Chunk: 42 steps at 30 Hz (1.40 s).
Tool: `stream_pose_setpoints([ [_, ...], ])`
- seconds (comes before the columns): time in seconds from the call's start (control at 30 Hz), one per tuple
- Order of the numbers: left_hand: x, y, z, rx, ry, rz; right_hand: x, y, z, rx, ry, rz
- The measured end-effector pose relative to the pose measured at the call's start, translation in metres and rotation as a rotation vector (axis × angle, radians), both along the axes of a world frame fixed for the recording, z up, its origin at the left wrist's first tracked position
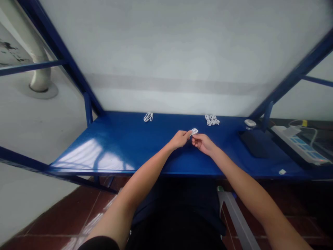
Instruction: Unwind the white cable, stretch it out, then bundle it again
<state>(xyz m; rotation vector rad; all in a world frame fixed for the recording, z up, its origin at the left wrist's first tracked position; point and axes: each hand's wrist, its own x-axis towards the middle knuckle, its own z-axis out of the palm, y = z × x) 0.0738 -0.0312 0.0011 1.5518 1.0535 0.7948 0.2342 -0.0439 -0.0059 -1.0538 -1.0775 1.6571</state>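
Note:
A small looped white cable point(194, 131) is held up above the blue tabletop, between my two hands. My left hand point(181, 138) is closed on its left side, thumb on top. My right hand point(203, 142) pinches at the lower right of the loop with curled fingers, which partly hide what lies between them. Behind, near the back edge, lie several bundled white cables point(212, 120) set close together. Farther left, a looser looped white cable point(148, 117) rests by itself.
On the right of the blue table point(125, 139) are a dark flat phone-like object point(252, 144), a round white item point(250, 123), a small white piece point(282, 172) and a white power strip point(299, 144). Blue frame posts flank a pale back wall.

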Motion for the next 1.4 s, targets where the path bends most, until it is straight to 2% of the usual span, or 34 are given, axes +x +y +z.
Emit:
stream_pose_setpoints([
  [0.1,-0.004,-0.001,0.000,0.282,0.134,0.003,-0.001,-0.001,0.000,-0.002,-0.010,0.015],
  [0.2,-0.006,-0.002,0.003,0.406,0.199,0.003,-0.002,-0.002,0.002,-0.035,-0.004,0.032],
  [0.3,-0.006,-0.002,0.005,0.339,0.167,-0.039,-0.003,-0.003,0.003,-0.030,-0.027,0.055],
  [0.37,-0.005,-0.002,0.007,0.143,0.086,-0.057,-0.004,-0.004,0.001,0.037,-0.101,0.034],
  [0.43,-0.004,-0.002,0.008,-0.092,-0.024,-0.058,-0.005,-0.005,-0.003,0.207,-0.274,-0.068],
  [0.53,-0.002,-0.002,0.010,-0.293,-0.153,-0.025,-0.006,-0.008,-0.010,0.641,-0.646,-0.291],
  [0.63,-0.002,-0.003,0.011,-0.346,-0.180,0.007,-0.006,-0.012,-0.013,0.999,-0.913,-0.330],
  [0.77,-0.001,-0.002,0.010,-0.340,-0.150,0.001,-0.008,-0.014,-0.011,1.170,-1.041,-0.296],
  [0.83,-0.001,-0.001,0.007,-0.269,-0.080,-0.001,-0.009,-0.014,-0.009,1.158,-1.012,-0.298],
  [0.9,-0.001,0.000,0.004,-0.070,0.039,0.014,-0.010,-0.013,-0.009,1.029,-0.910,-0.294],
  [0.97,-0.002,0.000,0.001,0.201,0.164,0.033,-0.010,-0.011,-0.008,0.761,-0.723,-0.251],
  [1.03,-0.002,-0.001,-0.001,0.403,0.260,0.028,-0.008,-0.008,-0.007,0.447,-0.471,-0.164],
  [1.1,-0.003,-0.002,-0.001,0.483,0.313,0.005,-0.006,-0.005,-0.005,0.211,-0.247,-0.072],
  [1.17,-0.003,-0.002,-0.002,0.504,0.325,-0.011,-0.006,-0.004,-0.004,0.113,-0.146,-0.027],
  [1.23,-0.003,0.000,-0.002,0.493,0.313,0.006,-0.006,-0.004,-0.005,0.160,-0.220,-0.063],
  [1.27,-0.003,0.001,-0.003,0.473,0.307,0.026,-0.007,-0.005,-0.007,0.246,-0.313,-0.119],
  [1.4,-0.002,0.008,-0.006,0.326,0.248,0.091,-0.009,-0.009,-0.015,0.800,-0.766,-0.346],
])
